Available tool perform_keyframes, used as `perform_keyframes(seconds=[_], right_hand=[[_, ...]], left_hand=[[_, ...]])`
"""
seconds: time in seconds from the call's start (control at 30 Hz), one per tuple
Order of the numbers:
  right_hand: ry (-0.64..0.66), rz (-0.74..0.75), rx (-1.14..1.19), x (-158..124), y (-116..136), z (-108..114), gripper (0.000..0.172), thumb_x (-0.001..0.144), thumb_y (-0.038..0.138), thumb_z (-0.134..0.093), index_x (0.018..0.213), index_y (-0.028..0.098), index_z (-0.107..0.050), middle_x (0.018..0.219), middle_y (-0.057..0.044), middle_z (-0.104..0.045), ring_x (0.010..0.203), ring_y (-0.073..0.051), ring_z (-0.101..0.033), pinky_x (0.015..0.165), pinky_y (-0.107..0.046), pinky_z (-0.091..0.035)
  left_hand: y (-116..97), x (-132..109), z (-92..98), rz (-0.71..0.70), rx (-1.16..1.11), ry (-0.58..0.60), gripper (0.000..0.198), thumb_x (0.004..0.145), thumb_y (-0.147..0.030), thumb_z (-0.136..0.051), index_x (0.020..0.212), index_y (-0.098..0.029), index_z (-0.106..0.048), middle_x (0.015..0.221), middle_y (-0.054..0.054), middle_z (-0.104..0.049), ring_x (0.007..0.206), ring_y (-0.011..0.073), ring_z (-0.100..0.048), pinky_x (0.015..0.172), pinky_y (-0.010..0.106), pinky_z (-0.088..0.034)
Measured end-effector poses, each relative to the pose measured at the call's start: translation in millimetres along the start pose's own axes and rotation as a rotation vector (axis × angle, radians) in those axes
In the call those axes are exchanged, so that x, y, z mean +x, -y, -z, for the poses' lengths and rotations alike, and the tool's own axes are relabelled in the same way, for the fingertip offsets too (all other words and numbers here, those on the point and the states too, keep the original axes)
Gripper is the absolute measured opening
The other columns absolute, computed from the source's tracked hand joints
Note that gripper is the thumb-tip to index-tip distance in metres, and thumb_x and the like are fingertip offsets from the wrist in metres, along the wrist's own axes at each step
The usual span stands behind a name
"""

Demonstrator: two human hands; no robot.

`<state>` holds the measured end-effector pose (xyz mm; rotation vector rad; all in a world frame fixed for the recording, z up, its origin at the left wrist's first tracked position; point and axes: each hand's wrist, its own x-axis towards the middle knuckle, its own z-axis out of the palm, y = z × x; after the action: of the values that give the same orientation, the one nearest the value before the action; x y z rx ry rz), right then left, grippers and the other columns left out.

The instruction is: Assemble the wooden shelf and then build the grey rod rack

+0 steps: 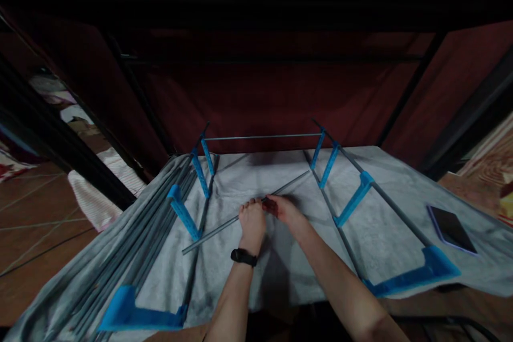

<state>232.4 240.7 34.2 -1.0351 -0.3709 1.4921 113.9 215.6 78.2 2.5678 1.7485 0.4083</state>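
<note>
A thin grey rod (218,230) lies slantwise in front of me, its near end at the left and its far end toward the back right. My left hand (252,220), with a black band on the wrist, is wrapped round the rod near its middle. Just right of it, my right hand (281,208) has its fingers closed on the same rod. On either side stand frame parts of grey rods joined by blue plastic brackets, such as the left bracket (185,214) and the right bracket (355,200). A crossbar (262,137) spans the two sides at the back.
A bundle of grey rods (132,246) lies along the left on the pale grey cloth (256,171). A phone (452,228) rests on the cloth at the right. Dark red panels (272,91) with black bars rise behind. A striped cloth (96,187) lies on the tiled floor.
</note>
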Motion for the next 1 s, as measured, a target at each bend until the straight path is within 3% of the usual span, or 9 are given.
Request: perform_keyframes(seconds=[0.13, 0.23, 0.33, 0.47, 0.67, 0.8, 0.9, 1.0], right_hand=[[-0.006, 0.04, -0.018, 20, 4, 1, 0.014, 0.082, 0.014, -0.055, 0.07, 0.017, -0.061, 0.062, -0.001, -0.065, 0.06, -0.013, -0.063, 0.067, -0.026, -0.054], [-0.024, 0.091, -0.055, 21, 3, 18, 0.004, 0.079, 0.018, -0.061, 0.077, 0.019, -0.064, 0.069, -0.001, -0.067, 0.063, -0.014, -0.063, 0.066, -0.027, -0.053], [-0.209, 0.271, -0.267, 13, 3, 46, 0.009, 0.073, 0.016, -0.063, 0.08, 0.021, -0.066, 0.071, 0.001, -0.066, 0.066, -0.014, -0.061, 0.067, -0.028, -0.052], [-0.437, 0.515, -0.526, -1, 9, 79, 0.012, 0.071, 0.016, -0.059, 0.077, 0.023, -0.067, 0.08, 0.0, -0.067, 0.084, -0.018, -0.06, 0.084, -0.031, -0.049], [-0.386, 0.578, -0.783, -27, 0, 87, 0.017, 0.075, 0.025, -0.057, 0.086, 0.023, -0.07, 0.088, -0.004, -0.07, 0.081, -0.02, -0.063, 0.084, -0.035, -0.049], [-0.305, 0.585, -0.788, -73, -18, 78, 0.02, 0.078, 0.028, -0.058, 0.092, 0.023, -0.071, 0.09, -0.006, -0.071, 0.084, -0.022, -0.065, 0.084, -0.036, -0.051], [-0.257, 0.608, -0.831, -132, -26, 78, 0.026, 0.086, 0.034, -0.053, 0.102, 0.024, -0.071, 0.101, -0.007, -0.071, 0.097, -0.023, -0.066, 0.089, -0.036, -0.052], [-0.244, 0.625, -0.949, -199, -34, 94, 0.029, 0.089, 0.039, -0.051, 0.107, 0.028, -0.07, 0.11, -0.007, -0.07, 0.103, -0.023, -0.066, 0.093, -0.034, -0.053]], left_hand=[[3, 28, -13.9, -0.007, 0.012, 0.025, 0.038, 0.089, -0.007, -0.034, 0.118, -0.009, -0.057, 0.104, 0.017, -0.066, 0.1, 0.0254, -0.063, 0.092, 0.039, -0.039], [10, 40, -26.0, -0.037, 0.023, 0.014, 0.038, 0.09, -0.009, -0.033, 0.119, -0.009, -0.056, 0.105, 0.016, -0.066, 0.103, 0.0252, -0.061, 0.093, 0.038, -0.038], [22, 43, -38.5, -0.046, 0.035, 0.004, 0.04, 0.089, -0.007, -0.033, 0.122, -0.009, -0.055, 0.104, 0.016, -0.066, 0.104, 0.0258, -0.061, 0.092, 0.038, -0.038], [32, 40, -48.1, -0.019, 0.036, 0.025, 0.041, 0.088, -0.006, -0.034, 0.123, -0.008, -0.056, 0.102, 0.017, -0.067, 0.1, 0.0262, -0.062, 0.091, 0.039, -0.039], [25, 37, -53.4, -0.082, 0.032, 0.1, 0.041, 0.089, -0.005, -0.035, 0.121, -0.012, -0.059, 0.1, 0.015, -0.068, 0.098, 0.023, -0.064, 0.091, 0.037, -0.041], [19, 27, -62.8, -0.087, 0.037, 0.143, 0.04, 0.089, -0.007, -0.039, 0.123, -0.014, -0.058, 0.101, 0.014, -0.068, 0.096, 0.0215, -0.064, 0.091, 0.035, -0.041], [16, 17, -69.5, -0.087, 0.028, 0.193, 0.041, 0.089, -0.004, -0.036, 0.122, -0.013, -0.058, 0.106, 0.015, -0.067, 0.098, 0.02, -0.062, 0.091, 0.033, -0.041], [10, 7, -62.3, -0.082, -0.018, 0.193, 0.042, 0.089, -0.007, -0.039, 0.128, -0.012, -0.054, 0.116, 0.017, -0.062, 0.105, 0.0211, -0.059, 0.093, 0.034, -0.04]])
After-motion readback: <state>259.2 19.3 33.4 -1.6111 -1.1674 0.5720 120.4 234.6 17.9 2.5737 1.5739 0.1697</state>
